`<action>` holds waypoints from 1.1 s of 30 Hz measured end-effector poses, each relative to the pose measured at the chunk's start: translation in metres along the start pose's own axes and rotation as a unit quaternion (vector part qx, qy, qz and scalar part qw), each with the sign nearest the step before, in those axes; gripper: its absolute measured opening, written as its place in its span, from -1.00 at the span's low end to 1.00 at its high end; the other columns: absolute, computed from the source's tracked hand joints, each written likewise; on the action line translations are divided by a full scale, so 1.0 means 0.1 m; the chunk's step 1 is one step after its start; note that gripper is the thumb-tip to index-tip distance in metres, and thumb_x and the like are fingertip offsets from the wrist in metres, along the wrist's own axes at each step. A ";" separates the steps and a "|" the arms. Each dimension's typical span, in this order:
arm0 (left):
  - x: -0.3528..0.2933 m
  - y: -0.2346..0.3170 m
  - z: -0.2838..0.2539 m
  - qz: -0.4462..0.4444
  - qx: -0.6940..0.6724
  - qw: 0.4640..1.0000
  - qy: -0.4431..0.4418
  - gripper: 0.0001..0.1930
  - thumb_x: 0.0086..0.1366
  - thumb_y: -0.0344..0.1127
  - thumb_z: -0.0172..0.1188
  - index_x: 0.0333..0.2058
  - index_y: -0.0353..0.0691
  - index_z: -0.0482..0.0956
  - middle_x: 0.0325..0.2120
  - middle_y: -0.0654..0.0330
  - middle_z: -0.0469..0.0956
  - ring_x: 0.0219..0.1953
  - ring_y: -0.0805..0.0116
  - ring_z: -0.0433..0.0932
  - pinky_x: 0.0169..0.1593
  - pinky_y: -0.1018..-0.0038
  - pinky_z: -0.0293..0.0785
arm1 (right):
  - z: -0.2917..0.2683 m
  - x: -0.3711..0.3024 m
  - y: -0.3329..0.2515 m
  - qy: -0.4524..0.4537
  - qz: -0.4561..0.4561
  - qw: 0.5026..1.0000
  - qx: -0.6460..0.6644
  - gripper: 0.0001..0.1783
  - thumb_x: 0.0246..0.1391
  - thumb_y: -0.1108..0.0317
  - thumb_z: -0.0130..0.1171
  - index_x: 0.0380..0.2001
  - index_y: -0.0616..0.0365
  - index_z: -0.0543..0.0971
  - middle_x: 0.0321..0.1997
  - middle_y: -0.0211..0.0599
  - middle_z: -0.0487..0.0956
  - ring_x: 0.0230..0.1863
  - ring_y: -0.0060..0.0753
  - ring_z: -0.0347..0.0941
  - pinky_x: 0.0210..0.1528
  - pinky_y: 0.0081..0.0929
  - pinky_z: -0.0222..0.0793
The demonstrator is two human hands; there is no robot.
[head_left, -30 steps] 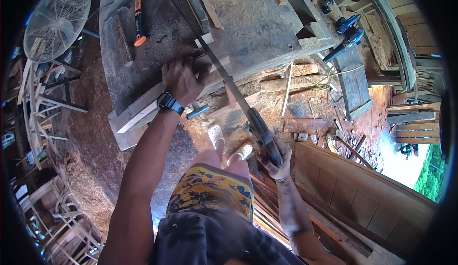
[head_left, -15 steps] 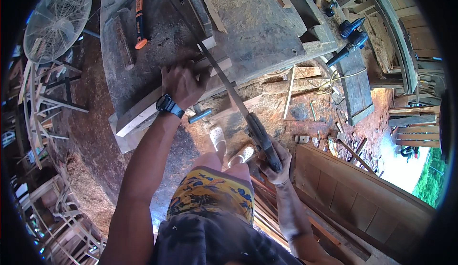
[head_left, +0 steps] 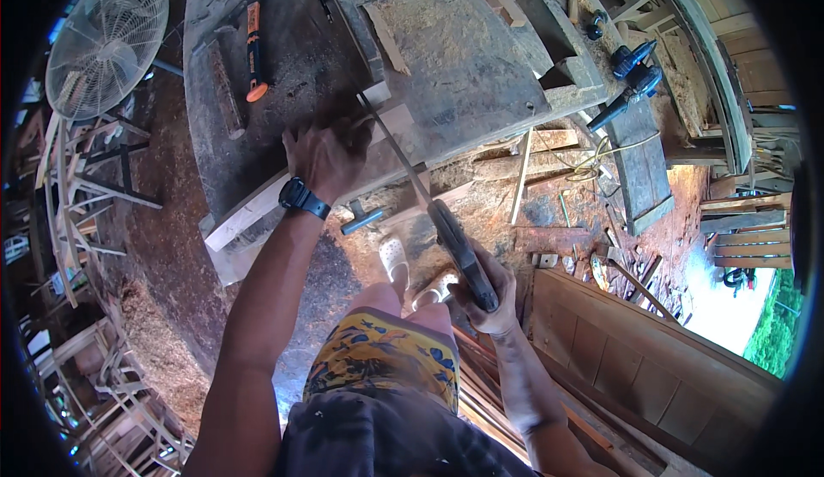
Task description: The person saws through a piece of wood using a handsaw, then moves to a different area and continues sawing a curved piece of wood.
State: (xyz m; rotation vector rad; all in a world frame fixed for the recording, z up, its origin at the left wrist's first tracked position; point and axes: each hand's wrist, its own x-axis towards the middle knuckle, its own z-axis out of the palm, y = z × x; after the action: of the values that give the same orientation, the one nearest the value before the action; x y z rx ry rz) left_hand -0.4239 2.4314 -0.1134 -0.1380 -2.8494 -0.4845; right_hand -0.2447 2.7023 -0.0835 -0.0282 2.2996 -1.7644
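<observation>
My right hand [head_left: 491, 292] is wrapped around the handle of a handsaw [head_left: 459, 249], its narrow blade pointing away and to the left. The blade crosses the right end of a pale wooden board [head_left: 249, 218], which lies along the near edge of the workbench [head_left: 463, 56]. My left hand [head_left: 324, 161], with a dark watch on its wrist, is on the board left of the blade. Its fingers bend over the wood and are slightly blurred. An orange-and-black hammer [head_left: 253, 52] lies on the bench beyond my left hand, beside a rough wooden stick [head_left: 225, 91].
A T-shaped metal bar [head_left: 362, 221] juts out below the bench edge. Blue-and-black power tools [head_left: 633, 82] lie at the far right. A large fan [head_left: 107, 46] stands at the far left. Wood scraps and sawdust cover the floor, with a panelled wooden piece [head_left: 635, 357] at the right.
The saw and my right hand have shifted slightly left, and the blade's angle has changed a little. My left hand stays at the board, its fingers now more blurred. The whole view has shifted slightly.
</observation>
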 end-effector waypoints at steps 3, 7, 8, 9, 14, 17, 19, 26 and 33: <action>0.09 -0.12 0.02 0.000 0.009 1.000 -0.004 -0.60 0.35 0.14 0.10 -0.11 0.05 0.75 -0.29 -0.06 0.71 -0.15 -0.04 0.68 0.16 -0.02 0.41 | 0.00 0.03 -0.02 0.009 -0.013 1.000 0.008 -0.15 -0.19 0.55 0.25 0.30 0.36 0.37 -0.37 -0.14 0.71 -0.37 -0.54 0.66 -0.23 -0.54 0.55; 0.37 -0.41 0.04 -0.053 -0.067 0.983 -0.164 -0.63 0.29 0.00 0.23 -0.12 -0.15 0.71 -0.26 -0.14 0.69 -0.14 -0.15 0.65 -0.01 0.12 0.54 | 0.07 0.02 -0.04 0.009 -0.006 0.999 0.049 -0.16 -0.18 0.57 0.25 0.31 0.37 0.36 -0.40 -0.19 0.72 -0.41 -0.59 0.62 -0.26 -0.58 0.52; 0.45 -0.48 0.06 -0.081 -0.119 0.972 -0.184 -0.63 0.32 -0.01 0.23 -0.11 -0.17 0.70 -0.24 -0.12 0.69 -0.14 -0.10 0.66 -0.05 0.15 0.53 | 0.09 0.02 -0.04 0.027 0.008 0.997 0.068 -0.19 -0.18 0.57 0.23 0.28 0.35 0.41 -0.50 -0.36 0.59 -0.48 -0.66 0.49 -0.31 -0.63 0.42; 0.52 -0.54 0.09 -0.103 -0.176 0.958 -0.202 -0.62 0.35 -0.01 0.24 -0.10 -0.20 0.70 -0.22 -0.09 0.69 -0.15 -0.04 0.67 -0.10 0.18 0.53 | 0.11 0.01 -0.04 0.044 0.023 0.995 0.087 -0.22 -0.18 0.58 0.21 0.26 0.33 0.45 -0.60 -0.53 0.47 -0.55 -0.73 0.35 -0.35 -0.69 0.33; 0.67 -0.65 0.39 -0.105 -0.218 0.953 -0.181 -0.65 0.16 -0.09 0.41 -0.15 -0.15 0.72 -0.30 -0.07 0.69 -0.14 -0.02 0.67 -0.06 0.24 0.54 | 0.14 0.04 -0.03 0.045 0.013 0.996 0.073 -0.23 -0.17 0.58 0.21 0.25 0.33 0.45 -0.60 -0.53 0.47 -0.54 -0.73 0.35 -0.32 -0.69 0.33; 0.74 -0.70 0.46 -0.001 -0.198 0.972 -0.126 -0.73 0.22 -0.33 0.38 -0.11 -0.27 0.69 -0.27 0.02 0.72 -0.23 0.25 0.68 -0.15 0.37 0.53 | 0.14 0.07 -0.03 0.045 0.013 0.996 0.071 -0.23 -0.16 0.57 0.23 0.26 0.33 0.45 -0.59 -0.52 0.48 -0.53 -0.72 0.37 -0.31 -0.68 0.35; 0.75 -0.74 0.36 0.014 -0.259 0.952 -0.164 -0.68 0.21 -0.28 0.38 -0.09 -0.30 0.68 -0.27 0.02 0.72 -0.23 0.23 0.69 -0.12 0.35 0.55 | 0.14 0.09 -0.03 0.041 0.011 0.997 0.070 -0.23 -0.16 0.56 0.24 0.26 0.32 0.45 -0.59 -0.52 0.48 -0.52 -0.71 0.37 -0.30 -0.67 0.35; 0.16 -0.55 -0.13 -0.116 -0.120 0.986 -0.021 -0.44 0.15 -0.12 0.38 0.04 -0.37 0.54 -0.03 -0.20 0.60 0.01 -0.12 0.61 0.07 0.08 0.50 | 0.17 0.20 -0.02 0.032 0.002 0.999 0.036 -0.23 -0.14 0.54 0.26 0.27 0.32 0.43 -0.56 -0.51 0.50 -0.48 -0.71 0.40 -0.28 -0.66 0.36; -0.03 -0.32 0.03 0.023 -0.024 0.999 -0.030 -0.60 0.15 -0.14 0.39 -0.15 -0.30 0.56 -0.24 -0.07 0.61 -0.15 -0.13 0.58 -0.13 0.02 0.48 | 0.20 0.36 -0.21 0.049 -0.041 0.998 0.027 -0.26 -0.13 0.51 0.26 0.25 0.30 0.45 -0.55 -0.48 0.49 -0.50 -0.66 0.38 -0.35 -0.62 0.33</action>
State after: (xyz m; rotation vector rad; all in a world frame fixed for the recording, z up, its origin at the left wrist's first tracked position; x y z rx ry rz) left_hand -0.4261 2.4024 -0.1268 -0.2290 -2.8869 -0.5500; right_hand -0.2787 2.6720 -0.0746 -0.0281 2.3471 -1.9088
